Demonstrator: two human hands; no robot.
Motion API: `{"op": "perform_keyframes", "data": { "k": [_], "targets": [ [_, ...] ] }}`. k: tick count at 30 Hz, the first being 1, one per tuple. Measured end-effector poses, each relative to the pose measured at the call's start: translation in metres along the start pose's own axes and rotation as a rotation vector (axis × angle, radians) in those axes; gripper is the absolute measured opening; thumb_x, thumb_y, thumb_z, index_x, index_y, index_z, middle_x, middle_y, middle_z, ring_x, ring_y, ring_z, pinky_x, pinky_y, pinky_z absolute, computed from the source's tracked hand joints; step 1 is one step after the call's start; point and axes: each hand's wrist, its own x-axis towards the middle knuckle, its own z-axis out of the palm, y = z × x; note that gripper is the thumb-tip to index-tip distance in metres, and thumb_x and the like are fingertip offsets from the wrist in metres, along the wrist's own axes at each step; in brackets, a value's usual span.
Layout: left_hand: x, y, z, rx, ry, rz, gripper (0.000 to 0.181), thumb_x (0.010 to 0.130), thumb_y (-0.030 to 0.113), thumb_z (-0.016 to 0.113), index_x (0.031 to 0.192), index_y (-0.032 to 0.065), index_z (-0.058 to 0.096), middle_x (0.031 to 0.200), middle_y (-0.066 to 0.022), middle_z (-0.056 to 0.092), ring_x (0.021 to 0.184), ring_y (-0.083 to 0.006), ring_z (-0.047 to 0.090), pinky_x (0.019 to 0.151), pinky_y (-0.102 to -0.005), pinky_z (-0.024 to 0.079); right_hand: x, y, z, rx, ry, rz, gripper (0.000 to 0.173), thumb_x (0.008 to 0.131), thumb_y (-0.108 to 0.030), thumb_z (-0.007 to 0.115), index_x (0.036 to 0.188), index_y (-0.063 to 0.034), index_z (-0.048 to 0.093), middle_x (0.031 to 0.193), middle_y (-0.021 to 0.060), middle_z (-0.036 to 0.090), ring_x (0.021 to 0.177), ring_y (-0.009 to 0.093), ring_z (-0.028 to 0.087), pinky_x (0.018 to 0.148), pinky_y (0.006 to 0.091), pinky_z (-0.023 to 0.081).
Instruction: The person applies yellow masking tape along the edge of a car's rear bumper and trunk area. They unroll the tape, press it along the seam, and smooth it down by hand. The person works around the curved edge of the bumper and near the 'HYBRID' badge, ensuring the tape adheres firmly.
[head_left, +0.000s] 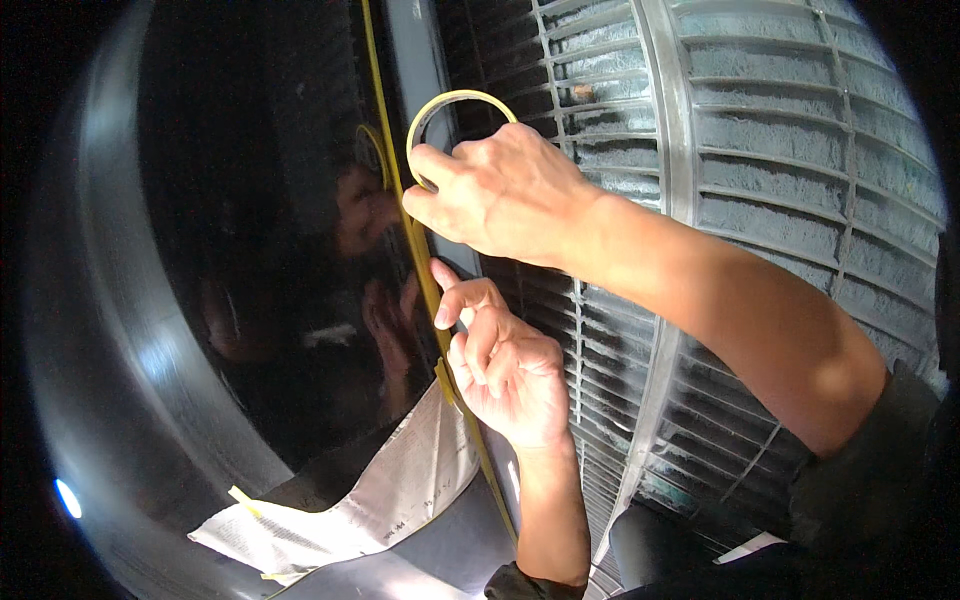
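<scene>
My right hand (510, 195) grips a roll of yellow masking tape (459, 95), fingers curled over its lower side. From the roll, a strip of yellow tape (429, 289) runs along the edge of a glossy black panel (247, 187), apparently part of a vehicle body. Just below, my left hand (510, 360) is palm up, its index finger extended against the taped edge. Its other fingers are loosely curled, and nothing is plainly held in them. Both hands are mirrored in the black surface. Below them, a sheet of printed paper (352, 525) is taped along the panel's curved lower border.
A metal floor grating (765, 120) with thick cross bars (667, 97) lies to the right, its slots crusted with pale residue. A grey strip (424, 67) borders the taped edge. Further tape (491, 469) continues down beside the paper. My dark-clad leg (637, 547) shows at lower right.
</scene>
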Motion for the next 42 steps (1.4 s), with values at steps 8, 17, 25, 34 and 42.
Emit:
{"op": "perform_keyframes", "data": {
  "k": [8,17,25,34,42],
  "targets": [
    [0.015,-0.003,-0.007,0.004,-0.047,-0.021,0.045,0.091,-0.005,0.053,0.136,0.0018,0.051,0.098,0.0008,0.050,0.059,-0.0055,0.040,0.045,-0.0204,0.037,0.003,0.003,-0.001,0.048,-0.009,-0.025,0.014,0.084,-0.019,0.063,0.079,-0.0078,0.069,0.085,0.0096,0.065,0.064,0.025,0.071,0.053,0.0369,0.054],
    [-0.073,0.038,-0.037,0.079,-0.009,0.122,0.073,0.087,-0.011,0.062,0.151,0.0190,0.045,0.109,-0.0021,0.047,0.061,-0.0050,0.042,0.045,-0.0150,0.047,0.002,0.003,0.001,-0.014,0.044,-0.047,0.015,0.086,-0.019,0.061,0.079,-0.0096,0.070,0.083,0.0106,0.066,0.065,0.024,0.071,0.057,0.0383,0.056],
    [-0.165,0.080,-0.053,0.133,0.173,0.290,0.059,0.090,-0.007,0.057,0.146,0.0058,0.048,0.107,-0.0030,0.047,0.063,-0.0056,0.043,0.048,-0.0183,0.045,0.000,0.006,0.007,0.033,0.047,-0.013,0.018,0.090,-0.022,0.060,0.085,-0.0081,0.071,0.082,0.0138,0.068,0.066,0.027,0.071,0.060,0.0402,0.058],
    [-0.216,0.104,-0.045,0.145,0.315,0.350,0.054,0.092,-0.004,0.052,0.145,0.0004,0.046,0.100,-0.0028,0.050,0.062,-0.0068,0.043,0.048,-0.0200,0.043,-0.005,0.002,0.007,-0.044,0.039,0.001,0.014,0.088,-0.019,0.062,0.090,-0.0099,0.073,0.093,0.0108,0.068,0.078,0.028,0.073,0.069,0.0429,0.061],
    [-0.173,0.067,-0.048,0.034,0.133,0.286,0.053,0.098,0.002,0.049,0.150,0.0012,0.040,0.099,-0.0008,0.057,0.059,-0.0047,0.046,0.046,-0.0175,0.047,-0.003,0.001,0.005,-0.128,-0.051,-0.005,0.014,0.087,-0.018,0.062,0.092,-0.0089,0.072,0.093,0.0102,0.067,0.084,0.027,0.073,0.073,0.0407,0.061]
  ]
}}
